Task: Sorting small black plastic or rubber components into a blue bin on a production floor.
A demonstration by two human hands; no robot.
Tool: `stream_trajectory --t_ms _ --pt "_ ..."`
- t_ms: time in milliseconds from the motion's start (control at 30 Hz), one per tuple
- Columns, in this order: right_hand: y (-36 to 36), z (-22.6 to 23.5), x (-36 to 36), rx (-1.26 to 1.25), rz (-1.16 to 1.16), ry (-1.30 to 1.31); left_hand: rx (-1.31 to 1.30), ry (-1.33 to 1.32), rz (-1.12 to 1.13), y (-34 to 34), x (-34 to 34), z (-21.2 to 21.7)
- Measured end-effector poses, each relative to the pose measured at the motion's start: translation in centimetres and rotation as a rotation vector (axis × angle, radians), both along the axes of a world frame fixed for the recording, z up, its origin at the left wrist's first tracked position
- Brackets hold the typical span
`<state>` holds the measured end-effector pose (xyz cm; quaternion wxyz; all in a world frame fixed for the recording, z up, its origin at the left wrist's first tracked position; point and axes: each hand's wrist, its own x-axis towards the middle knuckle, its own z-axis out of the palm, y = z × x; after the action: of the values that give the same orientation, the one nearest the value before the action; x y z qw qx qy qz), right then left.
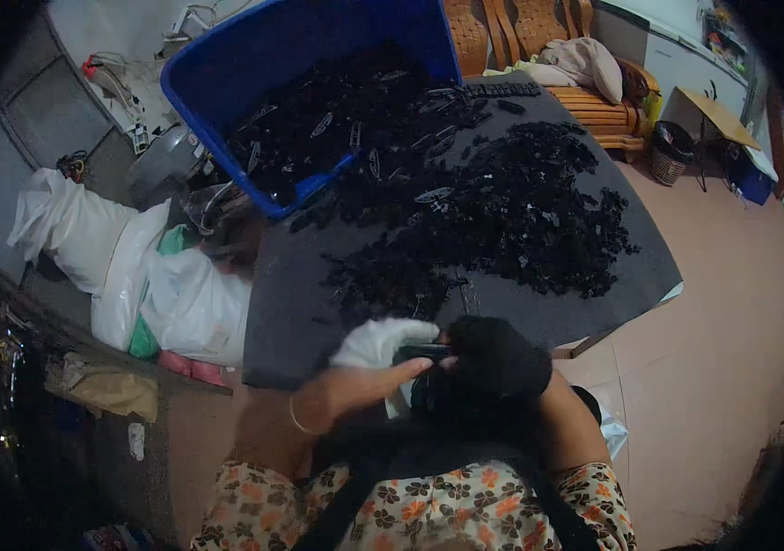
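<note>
We take the large, open, blue plastic tub (227, 64) as our landmark. Well toward us from it, we see the left hand (378, 358), in a white fabric glove with the thumb bare, clamped on a small, elongated, dark piece (423, 352) between the thumb and the gloved fingers. The piece is thus held up in front of the tub, at the near edge of the dark grey, flat surface (286, 303). We see the right hand (498, 356), in a black glove, close against the piece's right end; the glove is so dark and blurred that we cannot tell whether its fingers are clamped too. A thin, pale band (298, 415) circles the left wrist.

The tub tilts its mouth toward us, and many small black plastic parts (319, 101) lie inside it. In front of the tub and to its right, we see a wide, loose heap of black parts (548, 202) spread over the surface, with a grey, openwork oval piece (433, 195) on it. Left of the tub and nearer to us stand bulging white sacks (195, 298). Right of the tub and behind it, we find a brown, slatted wooden bench (585, 96).
</note>
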<state>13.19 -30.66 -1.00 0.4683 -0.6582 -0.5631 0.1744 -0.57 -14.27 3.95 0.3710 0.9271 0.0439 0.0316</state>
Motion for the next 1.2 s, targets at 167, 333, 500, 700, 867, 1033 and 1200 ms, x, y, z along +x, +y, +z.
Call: stream_trajectory --t_ms 167,333,500,700,867,1033,1200 --pt "-2.7 2.2 0.8 -0.272 0.116 -0.266 0.356 -0.17 0.17 7.5 7.0 -0.2" --pt "0.5 1.4 -0.5 -0.072 -0.065 -0.385 0.771 -0.106 0.344 15.8 11.6 -3.2" --pt "2.7 -1.5 -1.7 0.0 -0.116 -0.518 0.738 0.183 0.455 14.8 15.1 -3.2" --pt "3.1 -2.0 -1.2 0.006 -0.096 -0.519 0.799 0.026 0.331 13.5 12.8 -2.9" --pt "2.5 0.0 -0.7 0.116 -0.254 -0.524 0.427 -0.385 0.294 12.0 9.5 -2.0" --pt "2.8 -1.5 1.3 0.084 -0.384 -0.56 0.18 -0.399 0.29 6.8 5.5 -1.2" --pt "2.1 -0.6 1.1 0.394 -0.328 -0.186 0.071 -0.203 0.264 2.6 2.9 -1.1"
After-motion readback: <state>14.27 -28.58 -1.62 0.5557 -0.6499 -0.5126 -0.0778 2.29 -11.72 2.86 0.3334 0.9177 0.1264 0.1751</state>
